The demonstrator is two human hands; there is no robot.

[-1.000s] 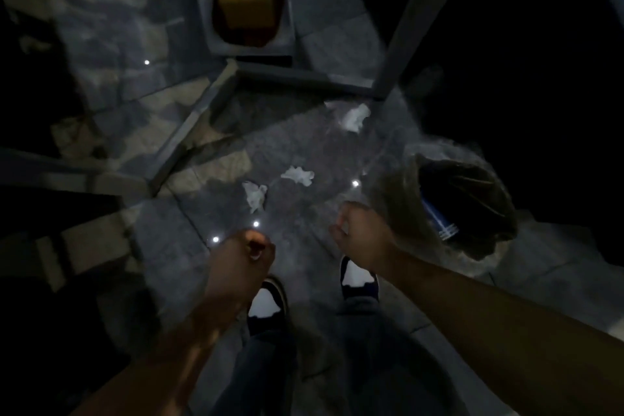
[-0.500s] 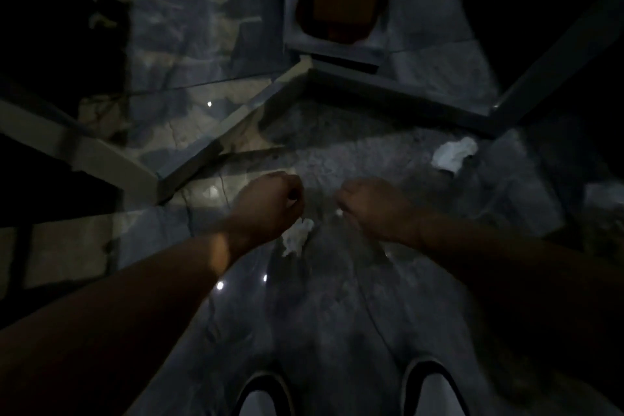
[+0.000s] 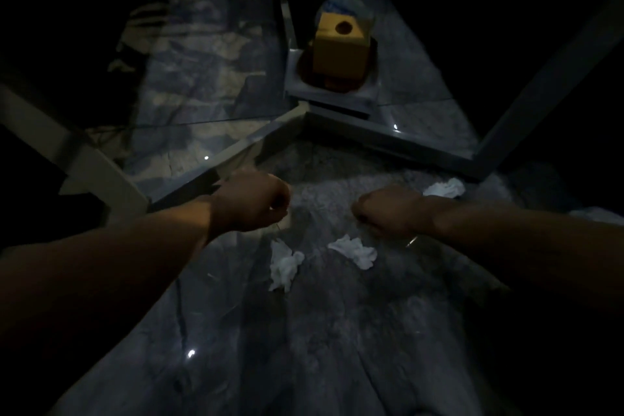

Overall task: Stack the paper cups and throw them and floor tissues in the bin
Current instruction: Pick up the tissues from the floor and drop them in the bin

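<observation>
White tissues (image 3: 285,265) (image 3: 354,251) (image 3: 443,188) on dim floor (image 3: 337,331), left hand (image 3: 251,203) and right hand (image 3: 388,211) curled narrow, seemingly empty; risk of missing the far one.

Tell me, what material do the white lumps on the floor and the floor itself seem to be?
The white lumps look like soft crumpled tissue paper: matte, with irregular folds. The floor seems to be polished grey stone or marble-look tile: veined, with small bright reflections. The dim light leaves this uncertain.

Yellow box (image 3: 340,47) with round hole on top, upright beyond grey frame bars (image 3: 381,135); marbled floor (image 3: 304,331).
</observation>
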